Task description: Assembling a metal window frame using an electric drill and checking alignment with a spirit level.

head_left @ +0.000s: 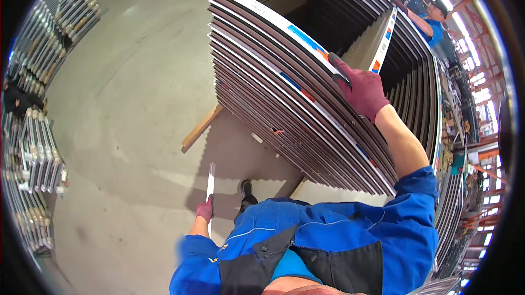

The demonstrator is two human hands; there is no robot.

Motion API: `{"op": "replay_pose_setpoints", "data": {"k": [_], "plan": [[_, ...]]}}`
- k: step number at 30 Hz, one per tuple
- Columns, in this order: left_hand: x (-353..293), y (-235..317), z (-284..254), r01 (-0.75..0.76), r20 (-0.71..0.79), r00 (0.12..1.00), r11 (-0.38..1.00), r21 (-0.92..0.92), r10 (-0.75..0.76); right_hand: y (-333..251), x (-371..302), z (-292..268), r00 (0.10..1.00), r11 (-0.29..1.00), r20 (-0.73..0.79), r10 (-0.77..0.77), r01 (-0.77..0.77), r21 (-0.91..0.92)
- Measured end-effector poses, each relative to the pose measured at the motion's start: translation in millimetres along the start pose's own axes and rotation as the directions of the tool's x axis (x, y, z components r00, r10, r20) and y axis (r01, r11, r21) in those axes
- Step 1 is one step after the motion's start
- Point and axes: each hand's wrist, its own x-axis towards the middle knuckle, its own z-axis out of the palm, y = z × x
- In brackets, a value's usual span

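A tall stack of dark brown frames with white top faces [257, 6] rises in front of me and to the right. My right hand [362, 90], in a maroon glove with dark fingertips, is closed over the near bar of the topmost frame, beside a blue and orange sticker [306, 39]. Part of its fingers is hidden behind the glove's back. Low on the left, my left hand [205, 209], gloved alike, grips a long, thin white strip [211, 181]. That strip points upward past the hand, away from the stack.
Wooden beams [201, 128] stick out under the stack. A co-worker in blue [433, 25] stands at the stack's far right corner. More stacked frames [41, 152] line the left side, with racks [456, 125] along the right. Grey floor [131, 87] lies between.
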Motion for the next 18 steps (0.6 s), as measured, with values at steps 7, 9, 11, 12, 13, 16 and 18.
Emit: {"op": "replay_pose_setpoints", "data": {"k": [7,9,11,12,13,16,18], "plan": [[-21.8,-9.4,0.1,0.064,0.117,0.993,0.914,-0.400,-0.019,16.7,-11.7,8.7,0.999,0.998,-0.008,-0.038,0.038,-0.055],[-16.9,-19.4,7.6,0.041,0.115,0.993,0.938,-0.344,-0.001,21.3,-18.3,8.8,1.000,0.996,-0.022,-0.014,0.012,-0.087],[-5.0,-36.2,8.5,0.017,0.231,0.971,0.951,-0.309,0.057,13.0,-18.7,0.8,1.000,0.999,-0.002,0.017,-0.017,-0.041],[-6.0,-33.4,11.8,-0.174,0.187,0.961,0.972,-0.156,0.202,18.7,-17.5,3.4,1.000,0.999,-0.003,0.026,-0.026,-0.028],[-10.1,-28.6,14.3,-0.362,0.181,0.918,0.932,0.014,0.354,11.2,-17.0,-0.8,0.999,1.000,-0.045,0.017,-0.018,-0.022],[-1.4,-10.1,24.5,-0.446,0.316,0.884,0.824,0.351,0.344,-2.3,-32.4,18.2,0.951,0.951,-0.304,-0.062,-0.036,-0.307],[23.7,-18.1,38.0,-0.316,0.295,0.932,0.869,0.380,0.210,-27.3,-75.5,11.2,0.871,0.972,-0.439,-0.222,0.165,-0.165]]}}
